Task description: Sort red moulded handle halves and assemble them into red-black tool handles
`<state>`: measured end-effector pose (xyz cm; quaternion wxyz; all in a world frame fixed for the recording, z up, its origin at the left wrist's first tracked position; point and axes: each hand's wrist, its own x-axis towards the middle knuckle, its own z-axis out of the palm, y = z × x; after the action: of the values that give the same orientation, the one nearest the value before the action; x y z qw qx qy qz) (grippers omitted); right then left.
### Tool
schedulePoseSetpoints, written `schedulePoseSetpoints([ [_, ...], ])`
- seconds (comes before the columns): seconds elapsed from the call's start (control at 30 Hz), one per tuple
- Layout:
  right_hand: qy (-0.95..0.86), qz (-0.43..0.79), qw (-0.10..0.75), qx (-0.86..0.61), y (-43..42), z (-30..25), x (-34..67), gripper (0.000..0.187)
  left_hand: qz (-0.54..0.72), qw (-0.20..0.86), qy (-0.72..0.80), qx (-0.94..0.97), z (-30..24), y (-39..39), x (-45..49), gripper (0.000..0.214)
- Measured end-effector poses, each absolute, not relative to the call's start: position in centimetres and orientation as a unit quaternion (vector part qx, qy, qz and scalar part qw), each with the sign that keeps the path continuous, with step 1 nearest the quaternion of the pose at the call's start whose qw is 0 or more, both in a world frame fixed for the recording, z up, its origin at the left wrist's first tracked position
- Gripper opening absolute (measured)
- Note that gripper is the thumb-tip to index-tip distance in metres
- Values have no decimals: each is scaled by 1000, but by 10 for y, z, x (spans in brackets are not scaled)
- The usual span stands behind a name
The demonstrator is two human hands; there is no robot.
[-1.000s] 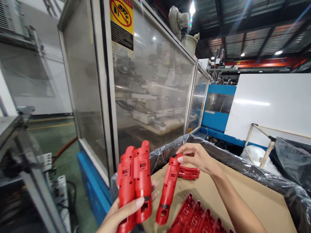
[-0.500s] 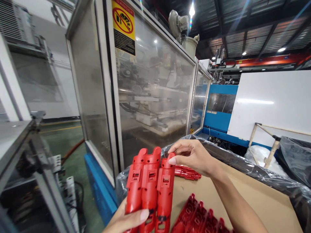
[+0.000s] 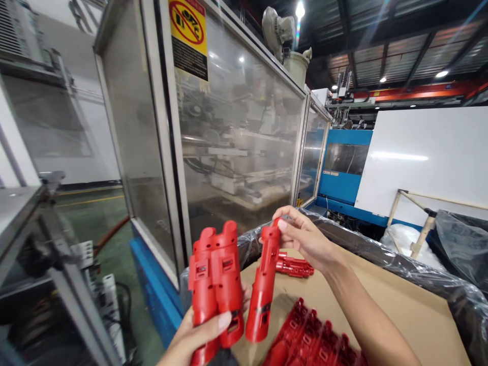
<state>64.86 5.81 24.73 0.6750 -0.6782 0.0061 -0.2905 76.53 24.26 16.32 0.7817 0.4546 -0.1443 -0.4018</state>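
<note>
Two red tubular plastic parts [image 3: 216, 287], side by side with small slots and holes, are gripped in my left hand [image 3: 206, 330], its thumb across their lower front. Between the thumb and fingers of my right hand [image 3: 303, 236] is the narrow top end of a third red tubular plastic part [image 3: 264, 284]. That part hangs at a slight tilt, apart from the other two. Below, on the brown cardboard sheet [image 3: 396, 305], lies a row of several similar red parts [image 3: 312, 338]. More red parts [image 3: 293, 265] rest farther back, behind the held piece.
Dark plastic film [image 3: 385, 254] lines the edge around the cardboard. A machine enclosure with clear panels [image 3: 244, 168] stands directly ahead. To the left are a metal-topped stand [image 3: 19, 203] and green floor [image 3: 87, 213]; at right, a pipe frame [image 3: 423, 234] and a white panel [image 3: 427, 162].
My right hand has drawn the third red part away from the two in my left hand, to the right. The left-hand pair has shifted slightly left and up in view.
</note>
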Motion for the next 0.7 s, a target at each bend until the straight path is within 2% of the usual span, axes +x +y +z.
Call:
schedulePoseSetpoints([
  [0.07,49,-287,689,-663,42,236,650,42,-414,791,-135,431,164,239,767,118],
  [0.17,153,-259,607,-735,16,216,646,38,-414,800,-123,417,160,235,773,128],
  [0.23,225,-203,542,-784,7,201,640,47,-410,801,-122,419,156,233,777,116],
  [0.3,286,-126,469,-826,6,185,632,55,-410,797,-124,425,154,233,778,87],
  [0.37,345,-41,370,-861,11,170,627,55,-412,797,-128,423,155,232,778,61],
  [0.4,371,-7,319,-872,15,164,626,53,-412,798,-133,420,155,232,777,55],
  [0.53,421,73,165,-889,27,147,637,53,-403,795,-144,429,157,228,774,56],
  [0.6,418,105,134,-892,29,145,647,53,-406,791,-151,433,155,227,774,58],
  [0.7,406,147,129,-893,27,152,661,33,-411,789,-155,428,153,227,775,66],
])
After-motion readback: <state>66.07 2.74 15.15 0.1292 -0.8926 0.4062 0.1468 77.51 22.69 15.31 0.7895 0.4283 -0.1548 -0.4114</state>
